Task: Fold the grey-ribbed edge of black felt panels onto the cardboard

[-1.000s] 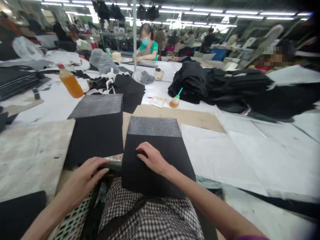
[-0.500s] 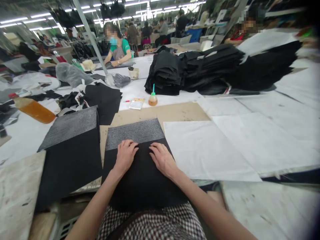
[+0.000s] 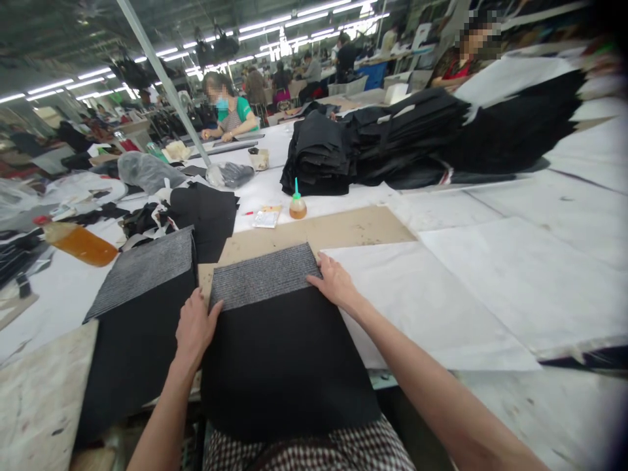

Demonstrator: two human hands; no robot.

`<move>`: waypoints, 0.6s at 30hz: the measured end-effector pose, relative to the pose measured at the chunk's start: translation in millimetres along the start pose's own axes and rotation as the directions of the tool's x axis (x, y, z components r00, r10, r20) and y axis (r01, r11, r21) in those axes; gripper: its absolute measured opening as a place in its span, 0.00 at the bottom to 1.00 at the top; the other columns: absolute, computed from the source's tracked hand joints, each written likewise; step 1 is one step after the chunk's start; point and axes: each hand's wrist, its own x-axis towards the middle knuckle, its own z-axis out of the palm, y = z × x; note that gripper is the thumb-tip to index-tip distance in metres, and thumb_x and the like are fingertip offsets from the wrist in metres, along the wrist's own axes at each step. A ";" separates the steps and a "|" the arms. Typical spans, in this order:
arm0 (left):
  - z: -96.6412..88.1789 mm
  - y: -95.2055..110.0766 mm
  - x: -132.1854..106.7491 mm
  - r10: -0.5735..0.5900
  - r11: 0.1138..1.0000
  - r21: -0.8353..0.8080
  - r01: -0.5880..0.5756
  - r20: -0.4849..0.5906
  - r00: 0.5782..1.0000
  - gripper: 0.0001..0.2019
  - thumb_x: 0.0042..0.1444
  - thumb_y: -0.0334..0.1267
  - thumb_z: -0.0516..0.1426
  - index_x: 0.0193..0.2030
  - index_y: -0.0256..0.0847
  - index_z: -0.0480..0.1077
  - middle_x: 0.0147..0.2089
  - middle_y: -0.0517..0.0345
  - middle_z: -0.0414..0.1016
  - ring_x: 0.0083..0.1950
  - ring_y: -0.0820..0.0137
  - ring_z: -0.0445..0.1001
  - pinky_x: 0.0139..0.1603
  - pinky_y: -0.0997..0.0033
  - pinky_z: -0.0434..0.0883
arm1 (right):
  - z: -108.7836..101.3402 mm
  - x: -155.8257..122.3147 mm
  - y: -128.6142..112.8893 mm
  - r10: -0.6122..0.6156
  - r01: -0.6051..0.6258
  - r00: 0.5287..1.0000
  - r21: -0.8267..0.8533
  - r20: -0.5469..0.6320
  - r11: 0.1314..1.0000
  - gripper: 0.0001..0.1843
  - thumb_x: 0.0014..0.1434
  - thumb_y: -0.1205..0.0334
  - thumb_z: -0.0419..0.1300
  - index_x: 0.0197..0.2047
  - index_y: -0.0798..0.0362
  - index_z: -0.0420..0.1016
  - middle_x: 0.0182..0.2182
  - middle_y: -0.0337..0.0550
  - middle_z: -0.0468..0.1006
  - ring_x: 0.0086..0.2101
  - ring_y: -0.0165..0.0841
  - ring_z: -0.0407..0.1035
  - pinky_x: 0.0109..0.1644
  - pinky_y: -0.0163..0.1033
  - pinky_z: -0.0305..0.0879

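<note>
A black fabric panel (image 3: 284, 353) with a grey ribbed band (image 3: 265, 275) at its far end lies in front of me, its near edge hanging over my checked lap. My left hand (image 3: 195, 327) rests flat at the panel's left edge, fingers stretched toward the grey band. My right hand (image 3: 333, 282) lies flat at the right edge, fingertips on the band's corner. Both hands hold nothing. A second, similar stack of panels (image 3: 140, 307) lies just to the left.
Brown cardboard (image 3: 333, 229) lies under the panel and white paper sheets (image 3: 441, 288) to the right. A small glue bottle (image 3: 297, 204), an orange bottle (image 3: 78, 242), fabric scraps (image 3: 196, 209) and a big black fabric pile (image 3: 392, 144) sit beyond. Other workers sit at the far tables.
Both hands slid outward from the panel's middle to its left and right edges. Earlier still, my left hand came up from the table's near edge.
</note>
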 end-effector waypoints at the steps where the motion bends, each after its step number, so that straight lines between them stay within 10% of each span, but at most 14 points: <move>1: -1.3 -8.0 0.4 -0.048 0.998 0.031 0.046 0.046 0.998 0.32 0.60 0.54 0.54 0.64 0.35 0.57 0.55 0.40 0.70 0.60 0.49 0.68 0.58 0.51 0.67 | -1.2 2.2 -3.8 0.018 -0.018 1.000 -0.009 0.022 1.000 0.35 0.60 0.54 0.64 0.65 0.59 0.57 0.50 0.59 0.72 0.51 0.50 0.67 0.54 0.50 0.65; 8: -1.9 -15.6 5.5 -0.265 0.946 -0.130 0.296 0.212 0.941 0.36 0.51 0.61 0.59 0.60 0.38 0.63 0.55 0.39 0.73 0.57 0.45 0.72 0.54 0.49 0.67 | 3.5 14.5 -13.1 0.164 -0.201 0.967 0.187 0.197 0.962 0.31 0.54 0.56 0.68 0.58 0.57 0.65 0.51 0.61 0.73 0.53 0.53 0.68 0.56 0.54 0.62; 14: -14.0 -21.4 15.1 -0.199 0.870 -0.392 0.299 0.276 0.940 0.29 0.41 0.58 0.67 0.42 0.37 0.71 0.42 0.43 0.79 0.45 0.53 0.78 0.44 0.61 0.71 | -6.3 28.1 -5.2 0.055 -0.199 0.950 0.464 0.307 0.863 0.26 0.47 0.60 0.70 0.49 0.58 0.73 0.47 0.55 0.78 0.50 0.48 0.71 0.56 0.49 0.65; 18: -20.8 -23.6 9.4 -0.101 0.819 -0.519 0.245 0.290 0.952 0.27 0.41 0.59 0.66 0.38 0.38 0.71 0.34 0.51 0.78 0.38 0.58 0.78 0.38 0.65 0.72 | -15.0 5.8 -11.1 -0.107 -0.145 0.949 0.712 0.297 0.687 0.23 0.58 0.52 0.62 0.53 0.55 0.73 0.49 0.48 0.79 0.49 0.40 0.74 0.54 0.42 0.70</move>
